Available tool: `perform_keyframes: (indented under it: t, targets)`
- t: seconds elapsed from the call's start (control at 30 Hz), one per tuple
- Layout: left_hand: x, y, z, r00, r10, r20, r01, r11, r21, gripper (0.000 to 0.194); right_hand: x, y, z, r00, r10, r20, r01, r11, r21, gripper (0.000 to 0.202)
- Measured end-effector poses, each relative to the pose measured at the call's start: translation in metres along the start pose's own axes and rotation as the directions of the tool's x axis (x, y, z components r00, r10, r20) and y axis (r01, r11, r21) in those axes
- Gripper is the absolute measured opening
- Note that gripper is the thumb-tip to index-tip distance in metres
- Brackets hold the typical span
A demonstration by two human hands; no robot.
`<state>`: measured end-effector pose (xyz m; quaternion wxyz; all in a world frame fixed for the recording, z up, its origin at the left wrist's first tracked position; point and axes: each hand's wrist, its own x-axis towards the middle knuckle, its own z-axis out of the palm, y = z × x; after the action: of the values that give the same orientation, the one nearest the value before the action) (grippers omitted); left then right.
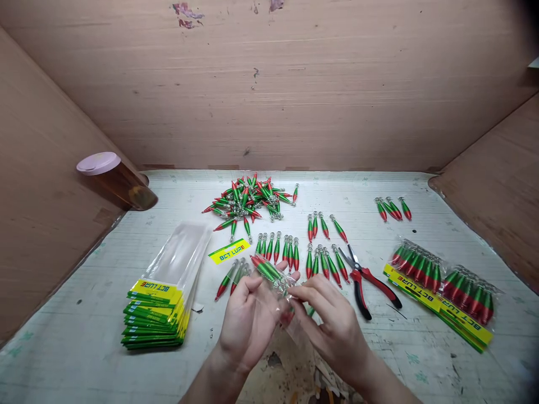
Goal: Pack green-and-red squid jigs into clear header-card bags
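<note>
My left hand point(252, 314) is palm up, thumb bent over a clear plastic bag point(269, 300). Several red and green fishing lures point(267, 269) lie across its fingers, red tips to the upper left. Whether all of them are inside the bag I cannot tell. My right hand point(328, 314) pinches the bag near the lures' metal hook ends, thumb and forefinger together. Part of the bag and something red under it are hidden between my hands. Just beyond my left hand lie a few lures point(227, 279) and a yellow-green header card point(229, 251) lettered BCT LURE.
A loose heap of lures point(248, 199) lies at the back, with rows of lures point(324, 264) nearer. Red-black pliers point(364, 275) lie open at right, beside filled lure packs point(438, 292). Carded empty bags point(164, 303) are stacked left. A lidded cup point(113, 179) stands back left.
</note>
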<state>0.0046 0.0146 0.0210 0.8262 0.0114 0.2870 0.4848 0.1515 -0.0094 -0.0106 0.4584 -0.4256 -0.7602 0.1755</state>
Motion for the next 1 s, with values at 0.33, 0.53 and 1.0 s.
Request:
perform_keyframes:
  t: [0.33,0.53,1.0]
  targets:
    - [-0.006,0.003,-0.004,0.977,-0.102,0.185,0.095,0.994,0.046,0.024,0.013,0.01,-0.014,0.978,0.14,0.154,-0.146,0.989,0.027,0.011]
    - [-0.008,0.007,-0.006,0.991,-0.082,0.104,0.077,0.996,0.055,0.021,0.01,0.018,-0.028,0.973,0.189,0.132,-0.192,0.981,0.008,0.005]
    - [-0.008,0.004,-0.007,0.983,-0.148,0.105,0.135,0.983,0.121,0.036,0.011,0.016,-0.016,0.977,0.006,0.211,-0.01,1.0,0.021,0.011]
